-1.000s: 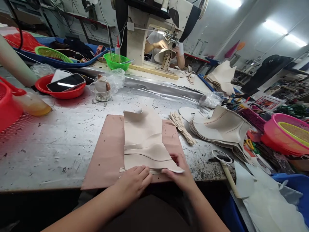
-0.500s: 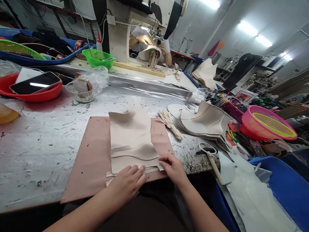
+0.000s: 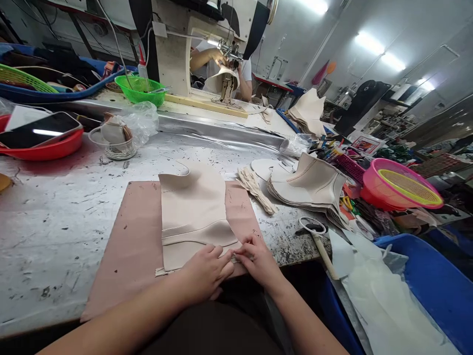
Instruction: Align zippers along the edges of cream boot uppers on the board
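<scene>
A beige leather piece [image 3: 194,207] with a curved seam across its lower part lies on a pinkish-brown sheet [image 3: 136,236]. At the piece's lower right edge, my left hand [image 3: 209,270] and my right hand [image 3: 258,260] meet fingertip to fingertip. Both are closed in a pinch on that edge; the exact grip is partly hidden by the fingers. The end of a thin beige strip [image 3: 161,271] pokes out beneath the lower left corner. To the right lies a bundle of similar strips [image 3: 254,190], beside a stack of stitched beige leather pieces [image 3: 306,185].
A white-ringed tool with a wooden handle [image 3: 325,256] rests at the table's right edge. Red [image 3: 48,150] and green [image 3: 140,91] bowls stand to the left. Beyond, a co-worker's hands work at a sewing machine [image 3: 172,61]. Right of the table is a blue bin [image 3: 436,281].
My left hand has moved right along the lower edge, bringing its fingertips against my right hand's. Fewer strip ends show at the lower left. The whole view has shifted slightly.
</scene>
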Motion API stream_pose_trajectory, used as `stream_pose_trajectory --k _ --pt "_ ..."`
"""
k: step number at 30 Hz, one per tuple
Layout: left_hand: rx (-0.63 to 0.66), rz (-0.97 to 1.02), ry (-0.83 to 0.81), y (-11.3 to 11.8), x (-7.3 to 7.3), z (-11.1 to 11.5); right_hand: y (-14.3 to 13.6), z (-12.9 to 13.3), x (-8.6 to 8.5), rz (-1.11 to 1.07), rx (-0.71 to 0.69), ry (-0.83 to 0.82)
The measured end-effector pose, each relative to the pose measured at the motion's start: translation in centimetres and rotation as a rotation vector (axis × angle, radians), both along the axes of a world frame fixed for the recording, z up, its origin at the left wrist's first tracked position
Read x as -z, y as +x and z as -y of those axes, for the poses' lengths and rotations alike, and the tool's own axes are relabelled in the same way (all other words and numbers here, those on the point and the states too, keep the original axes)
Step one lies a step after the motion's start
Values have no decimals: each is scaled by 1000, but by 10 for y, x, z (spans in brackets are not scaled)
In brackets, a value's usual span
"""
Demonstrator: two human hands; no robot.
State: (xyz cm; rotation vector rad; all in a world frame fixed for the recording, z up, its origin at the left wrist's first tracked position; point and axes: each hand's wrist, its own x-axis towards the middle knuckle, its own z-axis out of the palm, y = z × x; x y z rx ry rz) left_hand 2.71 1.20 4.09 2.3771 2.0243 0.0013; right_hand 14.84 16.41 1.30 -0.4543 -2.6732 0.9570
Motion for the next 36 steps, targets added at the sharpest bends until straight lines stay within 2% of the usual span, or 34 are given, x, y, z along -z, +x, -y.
stream_pose_trajectory --k 4,6,9,12,16,18,24,27,30,33,36 --pt "-56 179 19 1 0 -4 12 0 15 -111 42 314" --pt "-94 251 42 0 0 -6 17 -6 16 -132 -19 429" --pt "-153 270 55 -1 -4 -9 18 -22 7 -140 -199 516" --pt "-207 271 81 -1 -9 -14 13 -34 -6 -242 -348 607" --pt "-246 241 151 7 -5 -24 6 -34 -12 -335 -453 668" --pt "-256 212 202 12 2 -30 5 -29 -11 -332 -447 562" --pt "-243 196 352 15 15 -35 4 -21 -10 -166 -304 -9" --pt "-250 212 398 14 15 -33 -2 -20 -13 -44 -238 -163" --pt "-251 221 411 14 15 -32 -9 -21 -17 43 -200 -232" --pt "-249 226 389 13 14 -31 -11 -24 -17 16 -250 -339" --pt "-233 221 348 11 13 -32 -1 -33 -17 -72 -254 -607"
